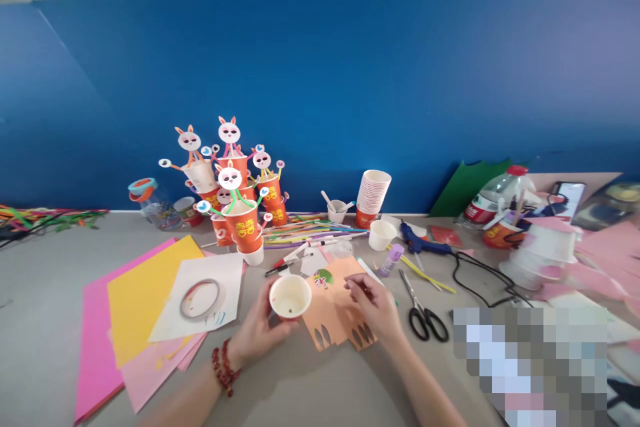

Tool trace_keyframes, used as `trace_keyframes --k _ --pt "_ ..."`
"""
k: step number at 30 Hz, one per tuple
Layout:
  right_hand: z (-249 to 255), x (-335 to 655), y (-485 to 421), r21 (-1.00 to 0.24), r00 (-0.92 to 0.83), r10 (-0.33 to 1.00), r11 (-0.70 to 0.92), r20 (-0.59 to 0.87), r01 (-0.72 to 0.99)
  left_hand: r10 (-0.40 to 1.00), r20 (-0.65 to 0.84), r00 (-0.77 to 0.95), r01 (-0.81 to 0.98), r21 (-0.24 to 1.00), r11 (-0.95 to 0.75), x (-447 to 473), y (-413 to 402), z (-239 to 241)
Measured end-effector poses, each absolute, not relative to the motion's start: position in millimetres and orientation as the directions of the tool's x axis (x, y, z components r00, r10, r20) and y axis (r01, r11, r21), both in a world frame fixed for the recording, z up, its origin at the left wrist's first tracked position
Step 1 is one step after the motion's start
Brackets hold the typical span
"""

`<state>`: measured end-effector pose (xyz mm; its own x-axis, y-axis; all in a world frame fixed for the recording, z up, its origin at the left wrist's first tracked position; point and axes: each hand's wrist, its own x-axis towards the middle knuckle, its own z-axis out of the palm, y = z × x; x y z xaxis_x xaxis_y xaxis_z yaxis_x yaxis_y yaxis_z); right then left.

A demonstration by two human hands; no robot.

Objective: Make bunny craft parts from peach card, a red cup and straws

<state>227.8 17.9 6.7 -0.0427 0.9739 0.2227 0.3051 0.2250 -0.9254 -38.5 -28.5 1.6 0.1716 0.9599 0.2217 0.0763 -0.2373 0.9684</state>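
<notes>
My left hand [257,332] is wrapped round a white paper cup [290,295], held upright just above the table. A red bead bracelet sits on that wrist. My right hand [376,305] rests on an orange paper piece [334,307] with cut-out slots along its near edge; its fingers are curled and pinched together near the paper's upper part. What they pinch is too small to make out. The cup touches the left edge of the orange paper.
Yellow and pink sheets [135,293] and a tape roll [201,298] lie left. Rabbit-faced cup figures [235,193] stand behind, by straws [310,230] and stacked cups [373,195]. Scissors [425,317], glue stick [391,259], a blue glue gun [423,241] and a bottle [495,200] lie right.
</notes>
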Motion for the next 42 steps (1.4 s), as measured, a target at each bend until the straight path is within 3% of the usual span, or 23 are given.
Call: trace_keyframes --k 4,11,15,18,26,29,31,32,35,37,39,42 --pt "5 229 19 -0.919 -0.049 0.976 0.217 0.213 0.329 0.966 0.26 0.011 0.2 0.946 -0.257 -58 -17 9" --pt "4 225 18 -0.894 -0.13 0.976 0.212 0.174 0.394 0.989 0.15 0.02 0.185 0.971 -0.151 -67 -11 5" --pt "2 223 17 -0.889 -0.133 0.979 0.196 0.154 0.415 0.983 0.175 0.049 0.388 0.904 -0.18 -66 -11 0" --pt "0 221 19 -0.886 -0.138 0.98 0.189 0.143 0.423 0.977 0.204 0.061 0.513 0.833 -0.206 -65 -9 -1" --pt "-9 221 23 -0.882 -0.127 0.984 0.168 0.125 0.44 0.955 0.294 0.033 0.619 0.744 -0.25 -70 -26 9" --pt "-13 221 24 -0.882 -0.137 0.981 0.183 0.135 0.435 0.881 0.467 -0.069 0.749 0.608 -0.264 -71 -44 32" --pt "-14 220 24 -0.878 -0.141 0.98 0.191 0.143 0.439 0.764 0.644 0.045 0.786 0.448 -0.425 -61 -53 44" --pt "-15 219 24 -0.872 -0.141 0.979 0.194 0.145 0.45 0.707 0.683 0.184 0.755 0.363 -0.547 -52 -54 46" --pt "-14 217 24 -0.841 -0.145 0.977 0.211 0.159 0.498 0.515 0.543 0.663 0.471 0.233 -0.851 -14 -46 34" --pt "-12 217 23 -0.834 -0.15 0.974 0.225 0.172 0.503 0.551 0.457 0.698 0.502 0.236 -0.832 10 -37 13" --pt "-8 218 22 -0.822 -0.177 0.966 0.255 0.19 0.509 0.465 0.436 0.77 0.432 0.179 -0.884 27 -31 -11" --pt "9 219 27 -0.763 -0.269 0.94 0.328 0.207 0.557 0.447 0.422 0.789 0.433 0.136 -0.891 34 -27 -36"
